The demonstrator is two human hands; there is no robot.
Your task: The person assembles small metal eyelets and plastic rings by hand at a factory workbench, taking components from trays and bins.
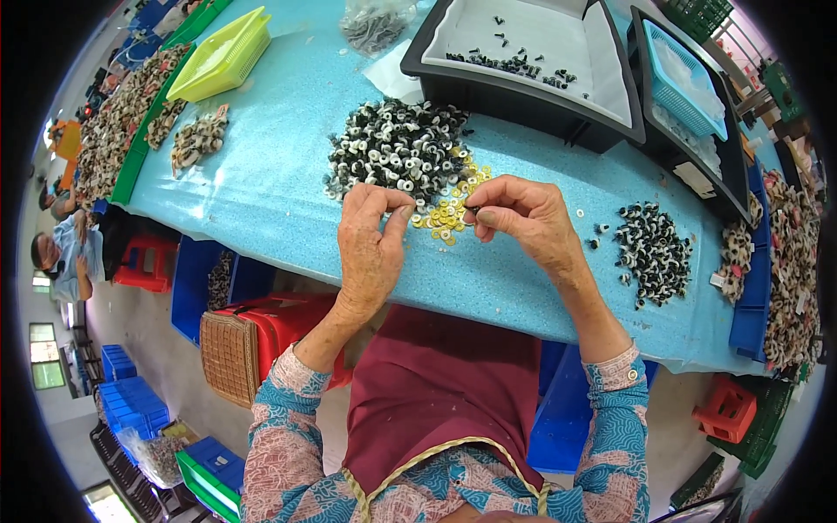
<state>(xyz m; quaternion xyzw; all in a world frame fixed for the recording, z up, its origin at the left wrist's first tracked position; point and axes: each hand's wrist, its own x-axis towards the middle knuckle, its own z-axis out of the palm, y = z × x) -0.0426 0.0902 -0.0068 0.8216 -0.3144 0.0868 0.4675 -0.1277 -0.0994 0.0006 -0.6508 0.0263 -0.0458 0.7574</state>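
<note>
My right hand (pixel 534 225) pinches a small black piece (pixel 472 210) between thumb and forefinger, just above the table. To its left, my left hand (pixel 370 237) has thumb and fingers drawn together at the near edge of a heap; what they hold, if anything, is too small to make out. The heap (pixel 397 144) is of small black stemmed parts with white rings. Loose yellow washers (pixel 449 209) lie between my two hands, some white ones among them. A second, smaller pile of black-and-white parts (pixel 654 253) sits to the right of my right hand.
A black tray with a pale lining (pixel 523 83) holds scattered black parts at the back. Beside it, a light-blue basket (pixel 684 78) rests in another black tray. A yellow basket (pixel 222 57) and a patterned fabric piece (pixel 199 141) lie left. A red stool (pixel 146 264) stands below.
</note>
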